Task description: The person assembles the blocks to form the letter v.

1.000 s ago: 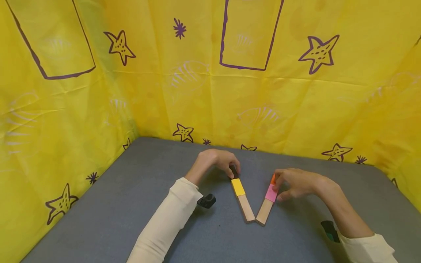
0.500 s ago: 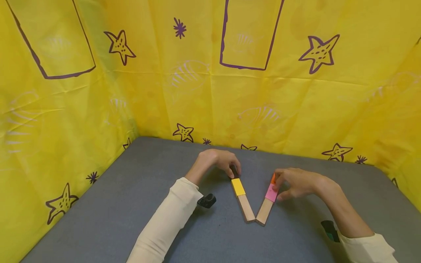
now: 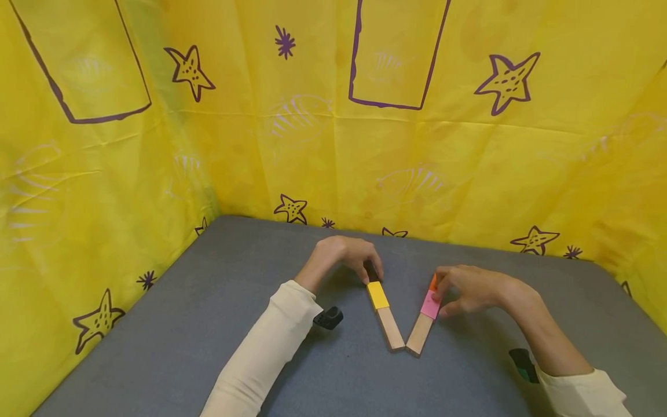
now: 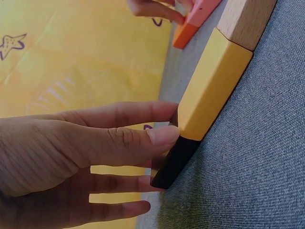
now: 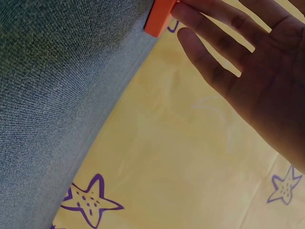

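Two rows of small wooden blocks meet at their near ends in a V, in the head view. The left row has a plain block (image 3: pixel 391 330), a yellow block (image 3: pixel 378 296) and a black block (image 3: pixel 371 271). My left hand (image 3: pixel 348 255) pinches the black block between thumb and fingers, seen closely in the left wrist view (image 4: pixel 176 162). On the right lie another plain block (image 3: pixel 420 334), a pink block (image 3: pixel 429 306) and an orange block (image 3: pixel 433 282). My right hand (image 3: pixel 474 288) touches the orange and pink blocks with fairly straight fingers, its thumb beside the pink one.
The blocks lie on a grey cloth-covered table (image 3: pixel 208 324). A yellow curtain (image 3: pixel 333 156) with drawn starfish and fish stands behind and at the sides. Dark wrist devices show near the left sleeve (image 3: pixel 266 347) and right forearm (image 3: pixel 552 341).
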Demonstrator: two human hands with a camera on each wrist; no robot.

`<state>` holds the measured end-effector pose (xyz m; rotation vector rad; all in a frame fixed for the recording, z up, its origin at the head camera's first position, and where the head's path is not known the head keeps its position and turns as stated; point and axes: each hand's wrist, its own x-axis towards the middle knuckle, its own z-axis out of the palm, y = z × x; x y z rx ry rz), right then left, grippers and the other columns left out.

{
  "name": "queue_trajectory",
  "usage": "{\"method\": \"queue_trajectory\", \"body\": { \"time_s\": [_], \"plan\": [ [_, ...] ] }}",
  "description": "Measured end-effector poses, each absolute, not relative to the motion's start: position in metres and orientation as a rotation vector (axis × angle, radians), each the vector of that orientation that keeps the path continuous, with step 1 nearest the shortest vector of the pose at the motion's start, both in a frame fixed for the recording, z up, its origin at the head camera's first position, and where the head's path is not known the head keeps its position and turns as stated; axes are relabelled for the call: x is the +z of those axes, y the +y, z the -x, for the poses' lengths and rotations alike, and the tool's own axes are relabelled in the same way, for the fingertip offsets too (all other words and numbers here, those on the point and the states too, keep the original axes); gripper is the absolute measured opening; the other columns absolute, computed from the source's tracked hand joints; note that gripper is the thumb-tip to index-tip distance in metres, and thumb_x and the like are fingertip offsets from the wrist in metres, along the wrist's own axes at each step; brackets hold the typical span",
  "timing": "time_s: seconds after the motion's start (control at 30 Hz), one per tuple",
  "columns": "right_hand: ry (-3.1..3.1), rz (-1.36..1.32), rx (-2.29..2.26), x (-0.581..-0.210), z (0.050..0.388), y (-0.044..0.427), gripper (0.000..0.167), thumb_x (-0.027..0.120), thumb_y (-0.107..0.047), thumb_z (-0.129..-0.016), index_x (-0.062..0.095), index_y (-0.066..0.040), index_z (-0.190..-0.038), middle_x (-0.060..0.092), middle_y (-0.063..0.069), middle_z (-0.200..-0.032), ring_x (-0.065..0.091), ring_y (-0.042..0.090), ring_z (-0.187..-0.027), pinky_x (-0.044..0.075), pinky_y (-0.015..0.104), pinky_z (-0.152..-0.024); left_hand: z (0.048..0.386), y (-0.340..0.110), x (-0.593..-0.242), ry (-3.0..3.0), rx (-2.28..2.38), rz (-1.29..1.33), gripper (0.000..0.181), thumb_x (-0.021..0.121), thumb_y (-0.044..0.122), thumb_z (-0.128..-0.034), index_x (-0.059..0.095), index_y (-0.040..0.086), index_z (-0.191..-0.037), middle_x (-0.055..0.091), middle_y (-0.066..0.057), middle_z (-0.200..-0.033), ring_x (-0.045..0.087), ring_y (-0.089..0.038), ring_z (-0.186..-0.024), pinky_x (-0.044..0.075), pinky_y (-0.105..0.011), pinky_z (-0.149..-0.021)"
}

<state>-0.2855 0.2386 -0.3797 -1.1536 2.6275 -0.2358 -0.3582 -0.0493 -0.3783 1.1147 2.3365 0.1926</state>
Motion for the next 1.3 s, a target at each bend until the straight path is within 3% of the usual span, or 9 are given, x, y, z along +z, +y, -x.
{"method": "queue_trajectory", "body": {
  "time_s": [0.3,1.13,1.3],
  "plan": [
    [2.632,1.154,-0.235,-0.3791,0.2856,0.2383,0.021,0.086,-0.033,-0.085,0.083,-0.022,-0.102,0.064,-0.007,-0.107,0.062,0.016,-0.098,0.053,0.041,-0.087,0.3565,-0.0477,-0.3766,2.337,0.170,-1.092,0.038,0.075,0.008,-0.0962,0.073,0.017,-0.133,0.068,-0.002,-0.142,0.060,-0.015,-0.130,0.046,-0.032,-0.116],
    [2.628,1.157,-0.242,-0.3788,0.2862,0.2382,0.020,0.086,-0.033,-0.085,0.083,-0.023,-0.102,0.064,-0.007,-0.108,0.061,0.014,-0.098,0.052,0.040,-0.087,0.3580,-0.0460,-0.3800,2.345,0.146,-1.084,0.038,0.075,0.005,-0.0953,0.075,0.019,-0.131,0.069,0.000,-0.139,0.058,-0.011,-0.122,0.047,-0.032,-0.114],
    [2.628,1.165,-0.242,-0.3788,0.2860,0.2382,0.020,0.085,-0.034,-0.085,0.084,-0.023,-0.102,0.064,-0.007,-0.108,0.061,0.014,-0.098,0.052,0.040,-0.087,0.3575,-0.0458,-0.3791,2.343,0.129,-1.109,0.043,0.077,0.003,-0.0932,0.073,0.020,-0.132,0.067,-0.001,-0.141,0.057,-0.015,-0.128,0.046,-0.033,-0.115]
  ]
}}
